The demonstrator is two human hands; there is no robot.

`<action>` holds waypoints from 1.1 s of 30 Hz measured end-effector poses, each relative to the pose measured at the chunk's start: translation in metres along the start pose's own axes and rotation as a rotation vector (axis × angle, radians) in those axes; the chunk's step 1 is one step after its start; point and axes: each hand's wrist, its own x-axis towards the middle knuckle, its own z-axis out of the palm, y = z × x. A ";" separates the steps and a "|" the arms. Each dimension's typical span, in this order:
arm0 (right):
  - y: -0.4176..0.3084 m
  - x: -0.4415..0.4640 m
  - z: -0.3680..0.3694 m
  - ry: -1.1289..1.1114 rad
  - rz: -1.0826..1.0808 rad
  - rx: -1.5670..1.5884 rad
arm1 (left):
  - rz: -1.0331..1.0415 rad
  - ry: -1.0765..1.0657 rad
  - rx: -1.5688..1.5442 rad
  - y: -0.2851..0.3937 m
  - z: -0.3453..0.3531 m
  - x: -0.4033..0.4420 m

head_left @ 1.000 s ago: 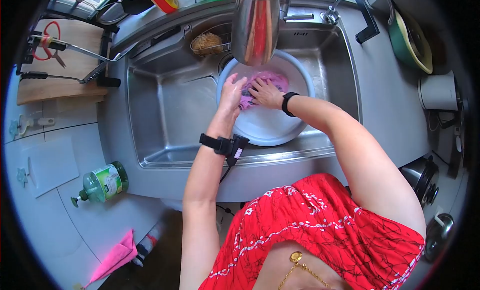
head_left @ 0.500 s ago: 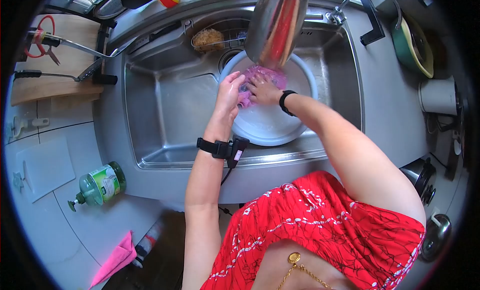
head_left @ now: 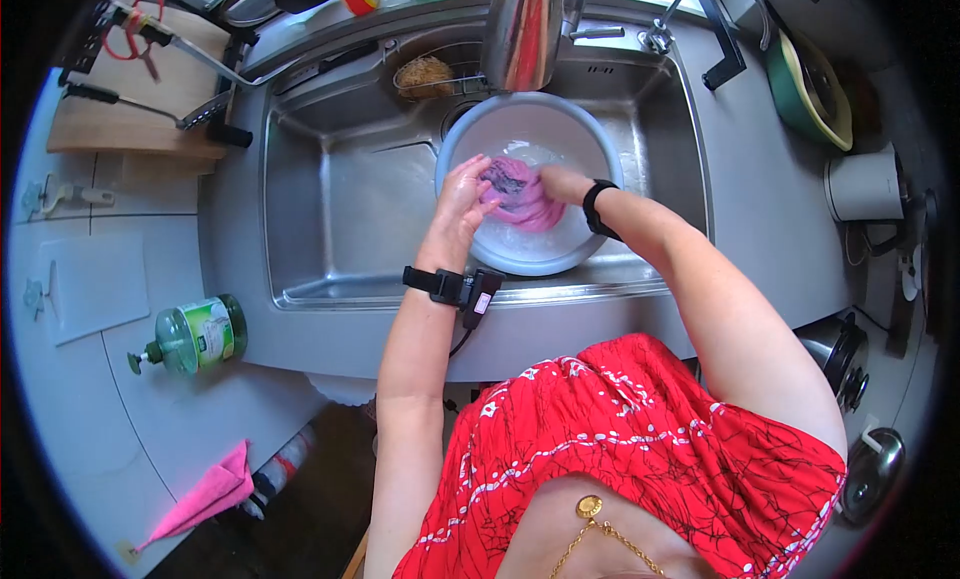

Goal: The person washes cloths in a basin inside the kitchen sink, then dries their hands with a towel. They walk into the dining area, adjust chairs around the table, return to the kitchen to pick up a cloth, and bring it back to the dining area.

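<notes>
A wet pink cloth (head_left: 532, 207) with a grey patch lies bunched in a pale blue-rimmed basin (head_left: 612, 159), which holds some water. My left hand (head_left: 466, 194) is at the basin's left side, its fingers apart and their tips against the cloth's left edge. On the cloth's right side, my right hand (head_left: 568, 185) is closed on its edge; the fingers are partly hidden and blurred. Above the back rim hangs a shiny steel faucet body (head_left: 524, 39).
The basin stands in a steel sink (head_left: 350, 209). A scrubber (head_left: 424, 77) sits in a wire rack at the back. To the left are a green pump bottle (head_left: 202, 335), a cutting board (head_left: 150, 99) and hanging utensils. A green bowl (head_left: 800, 104) stands at right.
The pink cloth has come out from under the faucet towards me and spread wider. My right hand has moved from on top of it to its right edge. The camera view has shifted slightly.
</notes>
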 end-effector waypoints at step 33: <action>-0.100 -0.039 -0.107 0.065 -0.236 1.790 | 0.000 -0.483 -0.705 -0.039 0.013 -0.023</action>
